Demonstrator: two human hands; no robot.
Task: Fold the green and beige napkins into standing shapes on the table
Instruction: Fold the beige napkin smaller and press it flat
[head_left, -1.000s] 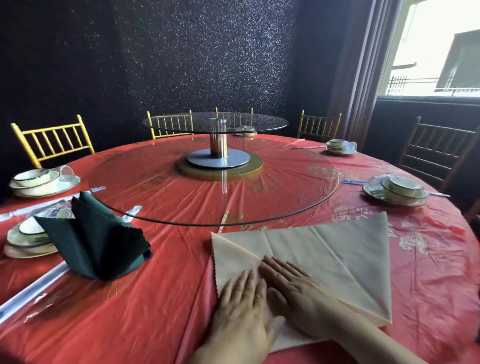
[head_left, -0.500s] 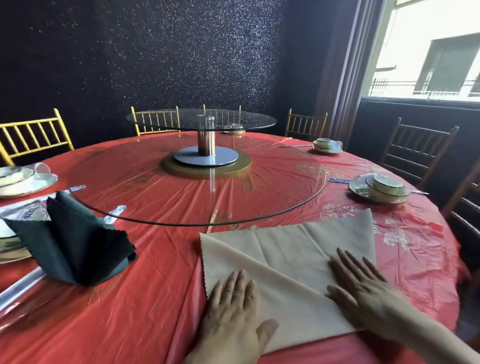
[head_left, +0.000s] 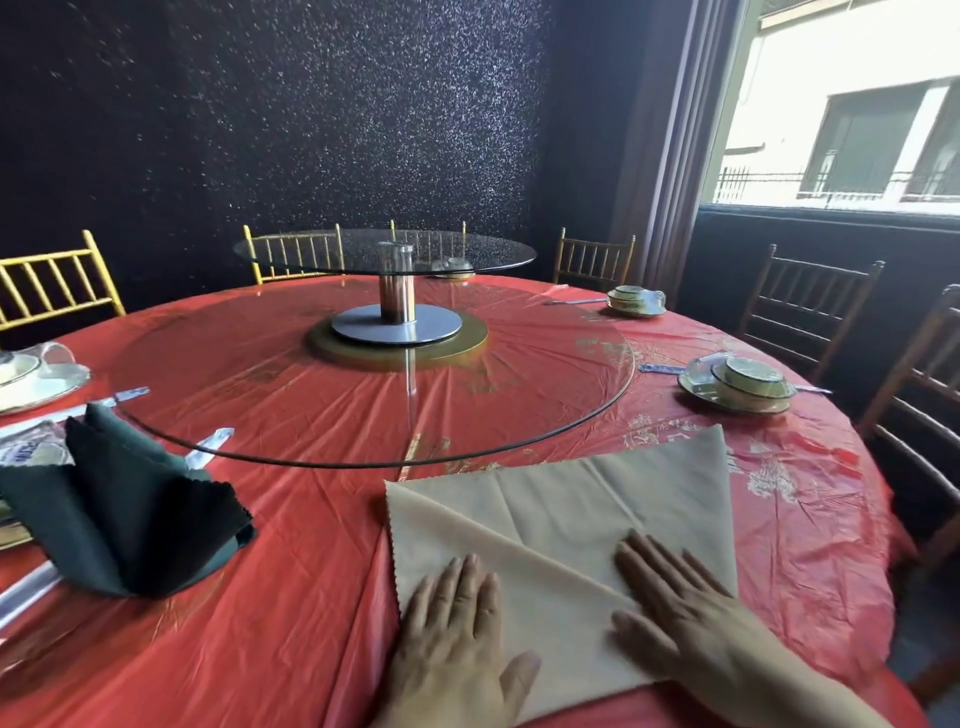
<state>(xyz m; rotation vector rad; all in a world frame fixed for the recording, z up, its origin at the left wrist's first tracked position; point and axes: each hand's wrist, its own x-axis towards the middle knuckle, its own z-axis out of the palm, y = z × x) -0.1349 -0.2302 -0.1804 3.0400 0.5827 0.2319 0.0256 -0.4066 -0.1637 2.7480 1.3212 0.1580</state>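
The beige napkin lies flat on the red tablecloth near the front edge, folded into a triangle with a diagonal fold running toward me. My left hand presses flat on its near left corner, fingers straight. My right hand lies flat on the fold at the napkin's right side, fingers spread. The dark green napkin stands folded in a fan-like shape at the left, beside a place setting.
A large glass turntable with a raised glass tier fills the table's middle. Place settings of plates and bowls sit at the right, far right and left. Chairs ring the table.
My right hand slid from beside the left hand out along the fold to the right. My left hand stayed pressed on the near left corner. The view shifted rightward.
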